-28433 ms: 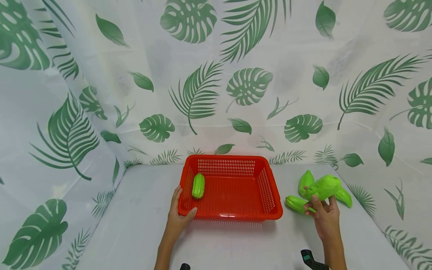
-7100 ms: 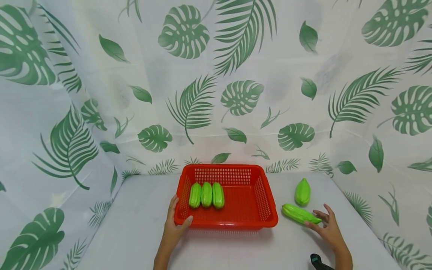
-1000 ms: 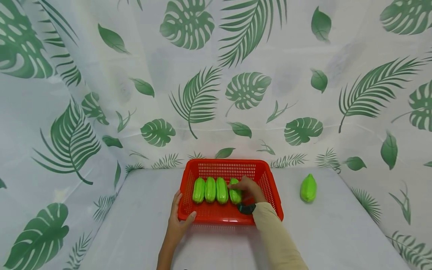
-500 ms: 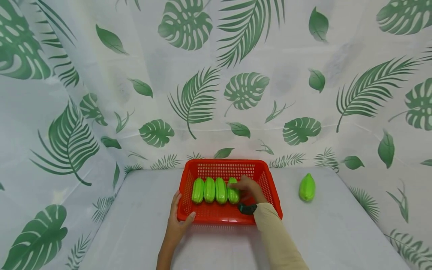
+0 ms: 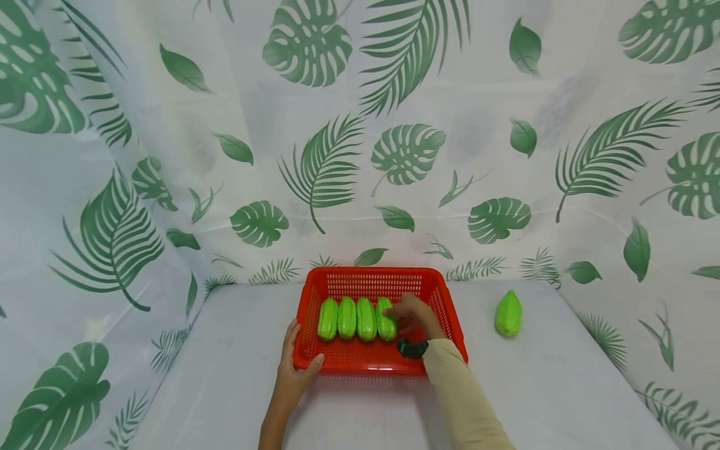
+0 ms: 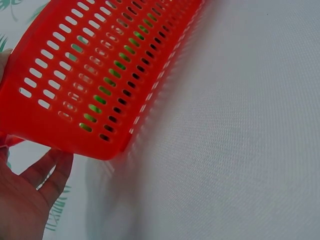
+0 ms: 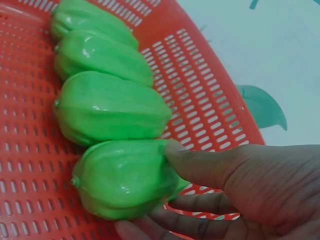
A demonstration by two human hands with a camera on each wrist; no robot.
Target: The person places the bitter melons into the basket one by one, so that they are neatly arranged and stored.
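Inside a red plastic basket, several ridged green papayas lie side by side in a row at the left and middle. My right hand holds the rightmost papaya, thumb on its top and fingers curled round its far side and underneath. Beside it lie three other papayas, the nearest touching or almost touching it. My left hand grips the basket's front left corner, thumb at the front rim and fingers along the left side. One more papaya stands alone on the table, right of the basket.
A white cloth covers the table. Behind and at both sides hangs a white curtain with green leaf prints. A dark band sits on the right wrist, by a beige sleeve.
Across the earlier frames, papayas moved from the table's right side into the basket. Over the last second my right hand shifted the held papaya slightly left, against the row. The left hand stayed at the corner.
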